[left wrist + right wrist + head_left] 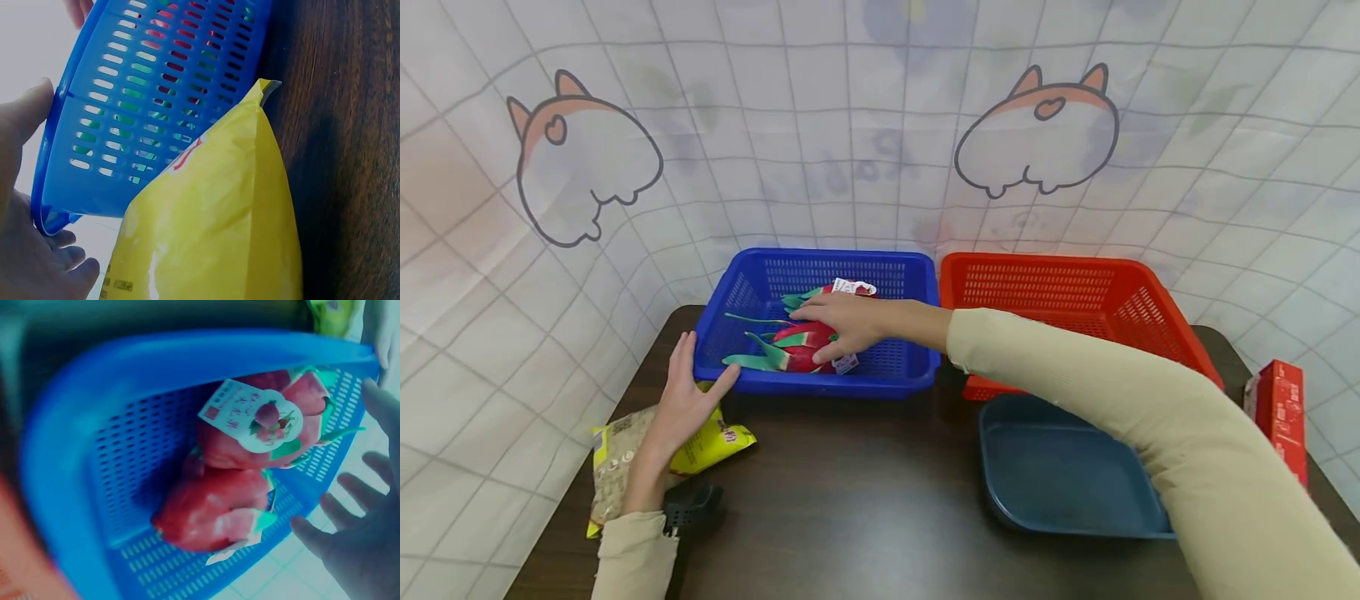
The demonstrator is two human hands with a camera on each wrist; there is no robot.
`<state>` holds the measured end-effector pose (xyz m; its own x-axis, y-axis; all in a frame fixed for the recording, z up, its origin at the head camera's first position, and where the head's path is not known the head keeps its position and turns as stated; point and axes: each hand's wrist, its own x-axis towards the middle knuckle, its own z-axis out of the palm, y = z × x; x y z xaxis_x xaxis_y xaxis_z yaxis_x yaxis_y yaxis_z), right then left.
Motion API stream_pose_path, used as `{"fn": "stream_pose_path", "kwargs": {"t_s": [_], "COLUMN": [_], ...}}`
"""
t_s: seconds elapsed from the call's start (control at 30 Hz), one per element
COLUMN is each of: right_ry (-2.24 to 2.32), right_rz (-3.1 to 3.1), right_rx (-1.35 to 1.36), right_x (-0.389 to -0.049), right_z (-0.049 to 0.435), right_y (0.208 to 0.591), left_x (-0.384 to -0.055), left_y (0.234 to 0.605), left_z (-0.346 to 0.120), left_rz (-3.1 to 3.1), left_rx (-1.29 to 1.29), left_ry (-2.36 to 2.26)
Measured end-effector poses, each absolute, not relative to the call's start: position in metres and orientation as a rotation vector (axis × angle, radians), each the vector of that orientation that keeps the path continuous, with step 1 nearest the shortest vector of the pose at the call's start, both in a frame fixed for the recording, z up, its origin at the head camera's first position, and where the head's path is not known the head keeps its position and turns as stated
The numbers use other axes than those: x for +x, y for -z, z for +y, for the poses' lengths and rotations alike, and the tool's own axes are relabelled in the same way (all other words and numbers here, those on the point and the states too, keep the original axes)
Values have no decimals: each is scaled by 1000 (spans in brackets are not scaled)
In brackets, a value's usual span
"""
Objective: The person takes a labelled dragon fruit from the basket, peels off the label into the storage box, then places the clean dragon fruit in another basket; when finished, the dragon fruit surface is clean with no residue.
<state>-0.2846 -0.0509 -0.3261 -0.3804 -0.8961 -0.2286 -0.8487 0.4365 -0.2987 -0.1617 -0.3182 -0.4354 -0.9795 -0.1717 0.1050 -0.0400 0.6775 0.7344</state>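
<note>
In the head view, red dragon fruits (805,358) with green leafy tips and paper labels lie in a blue basket (910,385). My right hand (850,323) reaches over them, fingers spread. The right wrist view shows the right hand (356,531) with its fingers apart from the labelled dragon fruit (219,440) and the one beside it. At the basket's front left corner, my left hand (688,404) rests on the rim with thumb and fingers spread around the corner. The left wrist view shows this hand (25,250) against the blue rim (53,134).
A yellow, partly clear bag (707,446) lies under the left forearm, close to the blue basket. A red basket (1037,265) stands to the right, partly behind the right sleeve. In front of it is a dark blue tray (1067,483). A red box (1285,417) stands far right.
</note>
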Motion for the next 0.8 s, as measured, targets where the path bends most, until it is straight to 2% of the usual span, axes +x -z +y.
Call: {"fn": "stream_pose_path", "kwargs": {"t_s": [0.53, 0.8], "right_ry": [184, 394], "right_rz": [2133, 2135], "right_rx": [-1254, -1108], "right_x": [-325, -336], "right_z": [-93, -96], "right_y": [341, 354], "left_x": [-164, -164], "left_y": [433, 434], "left_z": [-317, -317], "left_rz": [-2789, -2781], "left_rx": [186, 205], "left_ry": [1136, 1148]}}
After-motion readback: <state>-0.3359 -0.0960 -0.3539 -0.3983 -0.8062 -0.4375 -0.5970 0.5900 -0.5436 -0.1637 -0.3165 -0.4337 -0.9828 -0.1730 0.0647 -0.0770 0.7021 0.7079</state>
